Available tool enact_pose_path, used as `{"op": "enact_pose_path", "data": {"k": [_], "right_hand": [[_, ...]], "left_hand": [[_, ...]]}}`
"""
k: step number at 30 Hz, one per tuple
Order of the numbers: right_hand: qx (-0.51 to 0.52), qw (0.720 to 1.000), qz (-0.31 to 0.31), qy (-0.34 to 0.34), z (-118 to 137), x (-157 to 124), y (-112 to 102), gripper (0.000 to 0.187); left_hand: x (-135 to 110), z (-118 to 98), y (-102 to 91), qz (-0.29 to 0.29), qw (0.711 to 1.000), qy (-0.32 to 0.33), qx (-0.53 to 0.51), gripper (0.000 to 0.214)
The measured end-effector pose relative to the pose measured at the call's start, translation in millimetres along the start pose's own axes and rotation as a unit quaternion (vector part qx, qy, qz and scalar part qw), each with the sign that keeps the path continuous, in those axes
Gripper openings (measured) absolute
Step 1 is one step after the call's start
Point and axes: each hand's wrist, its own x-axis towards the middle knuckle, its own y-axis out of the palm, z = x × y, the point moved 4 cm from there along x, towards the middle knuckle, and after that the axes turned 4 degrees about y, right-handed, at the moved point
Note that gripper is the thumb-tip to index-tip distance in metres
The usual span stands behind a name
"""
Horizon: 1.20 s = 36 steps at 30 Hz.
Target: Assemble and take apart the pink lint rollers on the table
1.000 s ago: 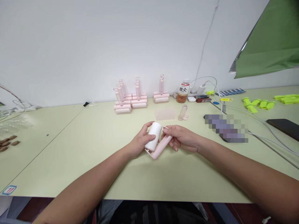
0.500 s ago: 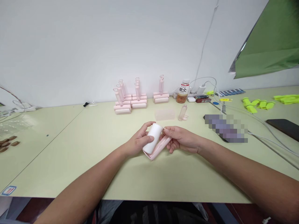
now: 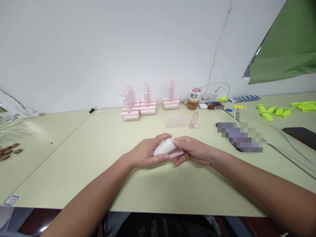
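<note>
My left hand (image 3: 150, 152) wraps round the left part of a lint roller, its thumb along the near side and its fingers over the far side. The white roll (image 3: 163, 146) of this roller lies against its pale pink frame (image 3: 177, 153), mostly along it. My right hand (image 3: 192, 149) grips the right end, thumb on top at the roll's end and fingers curled beneath the frame. Beyond my hands, a translucent pink cover (image 3: 175, 121) lies on the table. Beside it stands a small pink translucent handle (image 3: 193, 119).
Several pink lint rollers (image 3: 130, 116) with upright handles stand along the wall. A bottle (image 3: 194, 98), chargers and cables are right of them. Phones (image 3: 239, 138) and yellow-green pieces (image 3: 264, 112) lie at right, brown pieces (image 3: 10, 151) at far left.
The white roll has swung down against the pink frame, closing the gap between them. My left hand has turned over it, and the roller now lies flatter. My right hand keeps the right end.
</note>
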Motion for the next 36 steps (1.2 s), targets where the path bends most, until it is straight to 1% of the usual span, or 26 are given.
{"op": "enact_pose_path", "data": {"k": [4, 7, 11, 18, 21, 23, 26, 30, 33, 36], "right_hand": [[-0.007, 1.0, -0.023, 0.002, -3, 2, -2, 0.047], [-0.033, 0.998, -0.048, -0.019, -3, 2, -1, 0.047], [-0.064, 0.994, -0.08, -0.041, -2, 1, 4, 0.046], [-0.071, 0.986, -0.12, -0.092, 2, -1, 13, 0.049], [-0.082, 0.982, -0.126, -0.112, 4, -3, 16, 0.047], [-0.092, 0.98, -0.129, -0.124, 4, -4, 18, 0.045], [-0.1, 0.975, -0.142, -0.136, 3, -3, 17, 0.042], [-0.109, 0.966, -0.187, -0.143, 0, 1, 9, 0.037], [-0.124, 0.96, -0.197, -0.152, 1, 2, 5, 0.037], [-0.146, 0.954, -0.205, -0.162, 3, 1, 4, 0.036]], "left_hand": [[1, -2, 1.8, 0.002, 0.999, 0.004, 0.035, 0.051], [4, 0, 4.2, -0.005, 0.999, 0.008, 0.046, 0.046], [7, 3, 5.1, -0.005, 0.998, 0.027, 0.056, 0.045], [9, 4, -3.8, 0.003, 0.996, 0.039, 0.078, 0.046], [9, 1, -8.5, 0.001, 0.995, 0.037, 0.09, 0.046], [10, -1, -10.3, 0.011, 0.995, 0.036, 0.095, 0.045], [10, -1, -11.2, 0.027, 0.994, 0.024, 0.102, 0.045], [8, 7, -10.0, 0.004, 0.992, -0.023, 0.128, 0.048], [6, 12, -5.9, -0.002, 0.987, -0.047, 0.152, 0.049], [5, 13, -3.1, -0.006, 0.98, -0.051, 0.193, 0.049]]}}
